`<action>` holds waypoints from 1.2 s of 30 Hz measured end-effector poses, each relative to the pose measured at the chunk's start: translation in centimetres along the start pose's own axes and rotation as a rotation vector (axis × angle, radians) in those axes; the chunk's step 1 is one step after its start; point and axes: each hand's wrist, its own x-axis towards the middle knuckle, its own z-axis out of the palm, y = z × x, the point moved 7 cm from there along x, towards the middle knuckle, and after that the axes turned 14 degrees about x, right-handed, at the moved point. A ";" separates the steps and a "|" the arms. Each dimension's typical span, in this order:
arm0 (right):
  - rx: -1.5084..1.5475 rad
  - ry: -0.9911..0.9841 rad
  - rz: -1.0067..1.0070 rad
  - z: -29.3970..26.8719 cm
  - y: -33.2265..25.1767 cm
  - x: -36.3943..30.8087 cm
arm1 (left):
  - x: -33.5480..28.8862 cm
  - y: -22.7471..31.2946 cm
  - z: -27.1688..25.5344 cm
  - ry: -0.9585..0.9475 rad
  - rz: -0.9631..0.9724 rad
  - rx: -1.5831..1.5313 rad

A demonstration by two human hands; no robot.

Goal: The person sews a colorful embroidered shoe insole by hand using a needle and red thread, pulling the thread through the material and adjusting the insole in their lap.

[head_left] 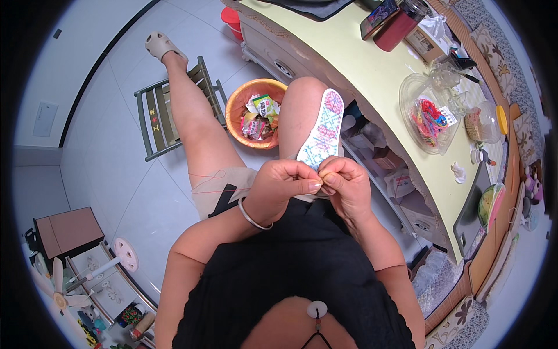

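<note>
My left hand (290, 181) and my right hand (347, 181) meet above my lap, thumbs and forefingers pinched tip to tip. Whatever sits between the fingertips is too small to make out. A loose red thread (212, 181) lies in loops over my thigh and shorts, running toward my left hand, where it drops from sight. Just beyond the fingers, a white insole (326, 131) stitched in pink, blue and purple patterns rests along my right thigh. Its near end is partly hidden by my hands.
An orange bin (233, 110) with wrappers stands between my legs, beside a folding stool (152, 123) under my left leg. On the right, a curved pale table (360, 64) holds a clear plastic tray (407, 110) of colourful threads, a jar (481, 123), a dark red cup (397, 29) and a phone (379, 17).
</note>
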 end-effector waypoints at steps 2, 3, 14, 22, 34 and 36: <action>0.022 -0.002 0.003 0.0 0.0 0.0 | 0.1 -0.1 -0.1 0.005 0.024 0.010; 0.029 -0.004 0.007 0.0 0.1 0.0 | 0.0 -0.1 -0.1 0.000 0.011 0.001; 0.033 0.011 0.043 -0.1 0.0 -0.1 | 0.1 0.0 0.0 -0.014 -0.016 -0.028; 0.019 0.005 0.042 0.3 -0.3 -0.3 | 0.2 -0.2 -0.2 0.018 -0.001 -0.054; -0.034 0.055 -0.002 -0.2 -0.2 -0.4 | 0.1 -0.5 0.0 0.008 -0.016 -0.071; -0.060 0.061 -0.008 -0.3 -0.2 -0.4 | 0.1 -0.5 0.1 0.015 -0.021 -0.057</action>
